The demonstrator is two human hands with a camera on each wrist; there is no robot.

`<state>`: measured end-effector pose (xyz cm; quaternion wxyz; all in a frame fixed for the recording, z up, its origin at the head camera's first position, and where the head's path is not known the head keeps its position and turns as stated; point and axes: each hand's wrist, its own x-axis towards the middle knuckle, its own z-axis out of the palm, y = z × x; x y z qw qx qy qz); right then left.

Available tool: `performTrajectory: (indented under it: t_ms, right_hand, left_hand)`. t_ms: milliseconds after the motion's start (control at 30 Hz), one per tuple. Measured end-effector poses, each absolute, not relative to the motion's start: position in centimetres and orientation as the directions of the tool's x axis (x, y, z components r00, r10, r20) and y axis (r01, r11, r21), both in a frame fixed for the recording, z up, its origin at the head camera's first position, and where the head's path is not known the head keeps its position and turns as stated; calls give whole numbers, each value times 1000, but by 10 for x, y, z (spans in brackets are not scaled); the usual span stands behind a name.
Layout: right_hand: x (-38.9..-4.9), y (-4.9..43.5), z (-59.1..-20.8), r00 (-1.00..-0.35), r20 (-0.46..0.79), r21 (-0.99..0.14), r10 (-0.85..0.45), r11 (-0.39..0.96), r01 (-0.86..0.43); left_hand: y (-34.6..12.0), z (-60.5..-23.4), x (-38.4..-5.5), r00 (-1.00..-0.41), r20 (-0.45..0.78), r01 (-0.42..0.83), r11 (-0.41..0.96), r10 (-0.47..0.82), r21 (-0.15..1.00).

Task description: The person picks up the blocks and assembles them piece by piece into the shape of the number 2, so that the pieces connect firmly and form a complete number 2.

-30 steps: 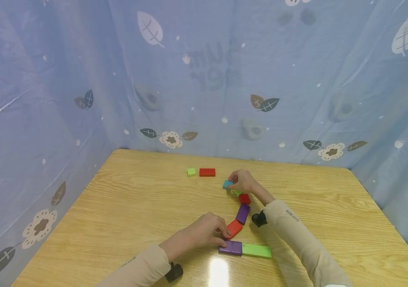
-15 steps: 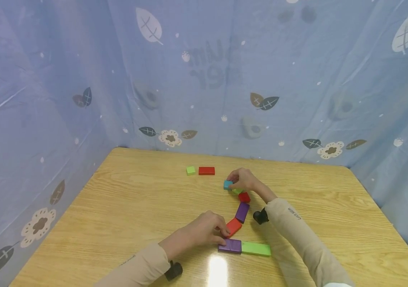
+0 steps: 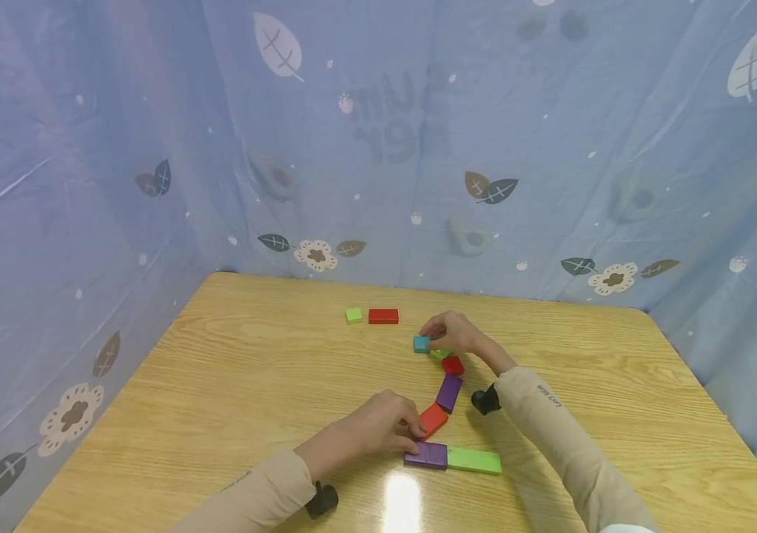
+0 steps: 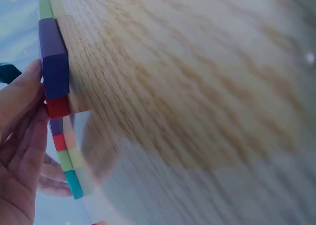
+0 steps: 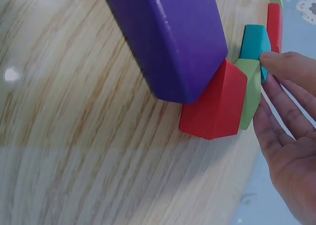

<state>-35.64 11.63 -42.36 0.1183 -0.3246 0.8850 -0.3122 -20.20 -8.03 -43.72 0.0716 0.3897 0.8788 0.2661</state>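
Note:
In the head view, a curving row of blocks lies on the table. My right hand (image 3: pixel 453 332) pinches the small blue block (image 3: pixel 421 343) at the row's far end, thumb in front and fingers behind. Beside it are a light green block (image 5: pixel 250 72) and a small red block (image 3: pixel 453 366), then a purple block (image 3: pixel 449 393). My left hand (image 3: pixel 381 423) rests at the near end, its thumb on another purple block (image 3: pixel 426 455) and its fingertips at the long red block (image 3: pixel 433 420). A long green block (image 3: pixel 474 460) adjoins that purple one.
A small green block (image 3: pixel 354 316) and a red block (image 3: pixel 383 317) lie apart at the back of the wooden table (image 3: pixel 251 363). Blue patterned cloth (image 3: pixel 378 185) hangs behind and along the sides. Black wrist devices (image 3: pixel 321 501) sit under both forearms.
The blue block shifts very slightly in my right hand's fingers, while the left hand stays in place. The whole scene moves up a little in the head view.

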Motion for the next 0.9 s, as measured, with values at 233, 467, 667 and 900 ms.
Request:
performTrajectory:
  t_ms: [233,467,667,900]
  right_hand:
    - [-358,115,-424,-744,10,-657,-668,557,-509]
    - [-364,115,-422,-790,108,-731,-603,491,-474]
    - [-373,116,-428,-856,164,-912,-490,256,-321]
    - [-383,111,-437,-924,162,-971,-346,112,-212]
  left_hand:
    - [-83,-436,-202,-691,83,643,559,718,523]
    - [-85,-435,-202,-698,78,639,570,712,516]
    - [-84,-436,-201,-693,72,643,571,717,510]
    - [-80,-438,-201,-676,82,668,562,732,487]
